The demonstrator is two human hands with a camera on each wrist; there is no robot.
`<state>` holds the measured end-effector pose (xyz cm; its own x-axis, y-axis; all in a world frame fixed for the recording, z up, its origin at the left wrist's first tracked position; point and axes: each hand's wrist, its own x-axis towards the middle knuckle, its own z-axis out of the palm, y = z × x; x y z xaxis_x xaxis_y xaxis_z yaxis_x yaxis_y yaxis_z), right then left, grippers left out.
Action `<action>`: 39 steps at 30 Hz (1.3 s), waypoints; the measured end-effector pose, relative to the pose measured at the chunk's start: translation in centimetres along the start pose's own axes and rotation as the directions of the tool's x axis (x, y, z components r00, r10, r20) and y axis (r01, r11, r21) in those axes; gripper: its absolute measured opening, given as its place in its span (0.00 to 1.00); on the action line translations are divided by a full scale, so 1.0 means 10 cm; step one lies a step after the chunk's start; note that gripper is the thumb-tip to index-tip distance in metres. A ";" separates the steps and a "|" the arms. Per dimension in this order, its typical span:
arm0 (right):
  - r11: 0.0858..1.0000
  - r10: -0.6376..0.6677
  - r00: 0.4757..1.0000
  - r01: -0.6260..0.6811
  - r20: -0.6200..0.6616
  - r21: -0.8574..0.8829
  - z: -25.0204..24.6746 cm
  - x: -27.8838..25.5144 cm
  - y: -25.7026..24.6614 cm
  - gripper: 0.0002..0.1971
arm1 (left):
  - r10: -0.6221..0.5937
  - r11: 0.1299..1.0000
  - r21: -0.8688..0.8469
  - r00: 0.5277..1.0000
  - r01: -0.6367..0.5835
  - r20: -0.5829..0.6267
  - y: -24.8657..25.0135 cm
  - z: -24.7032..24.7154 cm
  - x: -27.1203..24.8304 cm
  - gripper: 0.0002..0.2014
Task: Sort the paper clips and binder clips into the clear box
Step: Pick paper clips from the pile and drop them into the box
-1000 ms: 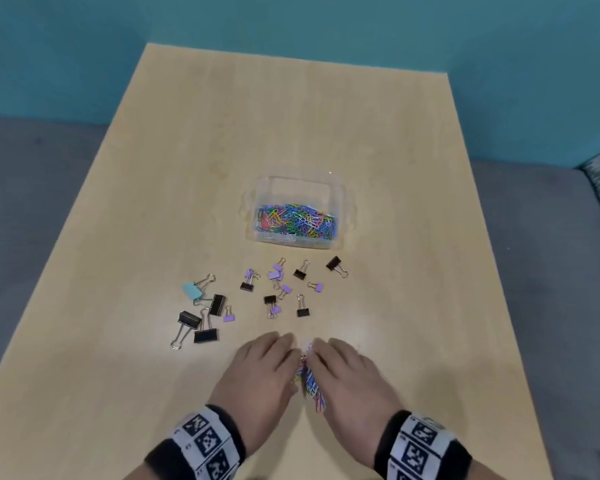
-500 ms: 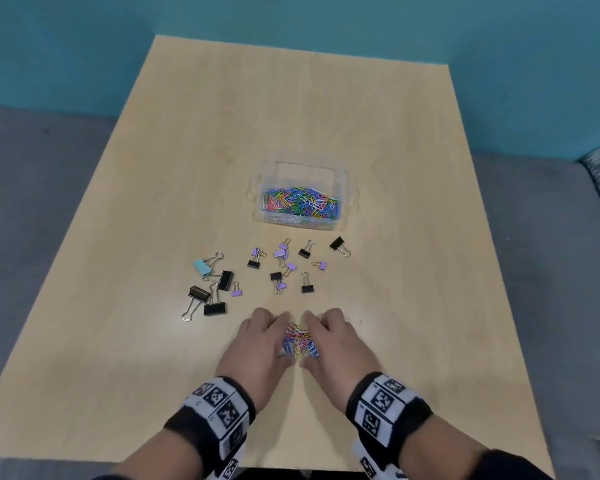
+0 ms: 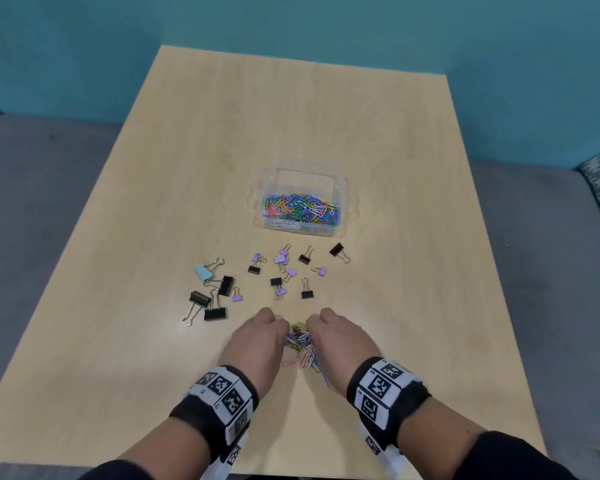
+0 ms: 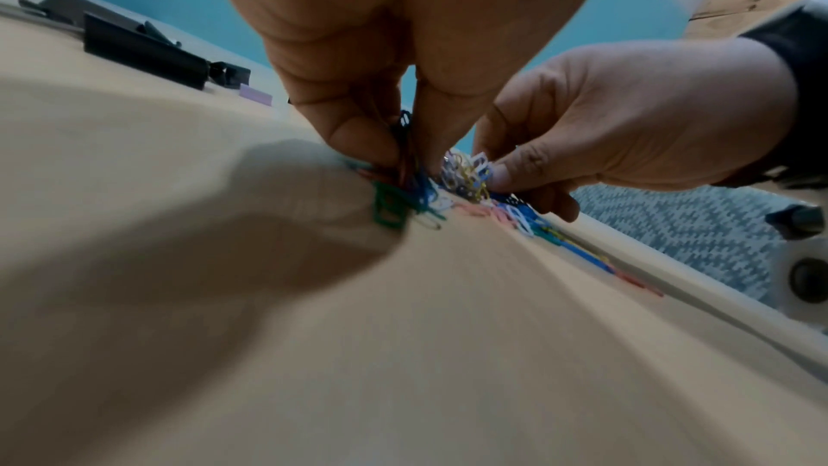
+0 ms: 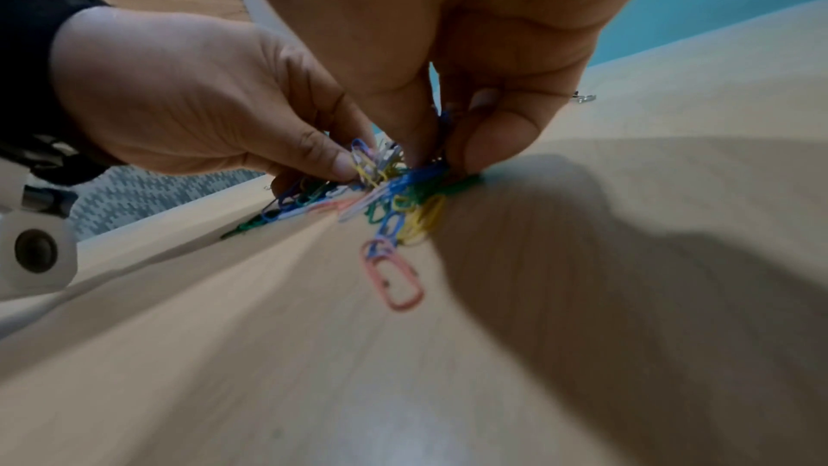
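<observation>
Office-like: wooden desk (image 3: pixel 222 150), teal partition (image 3: pixel 291 19).

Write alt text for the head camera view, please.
Both hands, left hand and right hand, pinch a pile of colored paper clips on a wooden table. Beyond lie scattered binder clips and a clear box holding more paper clips.

Left hand (image 4: pixel 403 30) pinches a bunch of colored paper clips (image 4: pixel 403 190) off the counter (image 4: pixel 403 349). Right hand (image 4: pixel 627 126) pinches more just beside them. Black binder clips (image 4: pixel 143 48) sit well beyond the pile.
</observation>
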<state>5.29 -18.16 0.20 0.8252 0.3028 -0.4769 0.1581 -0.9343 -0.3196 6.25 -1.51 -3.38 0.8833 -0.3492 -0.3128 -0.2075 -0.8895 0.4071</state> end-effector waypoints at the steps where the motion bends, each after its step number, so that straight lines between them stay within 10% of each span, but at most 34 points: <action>1: 1.000 0.002 1.000 -0.002 -0.003 0.007 0.00 0.00 0.02 0.17 | -0.006 1.000 -0.003 1.000 0.006 0.000 -0.01 -0.01 0.00 0.05; 10: 0.923 0.113 0.991 -0.075 -0.078 0.378 0.01 -0.03 0.23 0.04 | -0.105 0.948 -0.302 0.994 0.099 -0.005 0.00 -0.26 -0.03 0.05; 18: 0.520 0.180 0.981 -0.033 -0.072 0.854 -0.56 0.08 0.30 0.05 | -0.199 0.651 -0.747 0.980 0.137 0.006 0.14 -0.91 0.25 0.05; 26: 0.750 0.299 0.852 0.068 -0.430 0.658 -1.51 1.07 0.50 0.06 | -0.211 0.788 -0.615 0.946 0.015 -0.247 0.23 -1.51 1.46 0.07; 32: 0.925 0.298 0.907 -0.197 -0.297 0.324 -1.56 1.26 0.54 0.20 | -0.219 0.867 -0.488 0.956 0.099 -0.194 0.07 -1.42 1.62 0.10; 39: 0.974 0.115 0.988 -0.093 -0.101 0.205 -0.60 0.34 0.43 0.11 | -0.112 0.910 -0.408 0.992 0.076 -0.064 -0.11 -0.86 0.46 0.09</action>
<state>12.00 -22.29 2.12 0.8884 0.1725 -0.4255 -0.0338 -0.8996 -0.4354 14.17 0.44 2.11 0.9261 -0.2282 -0.3004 0.0498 -0.7154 0.6970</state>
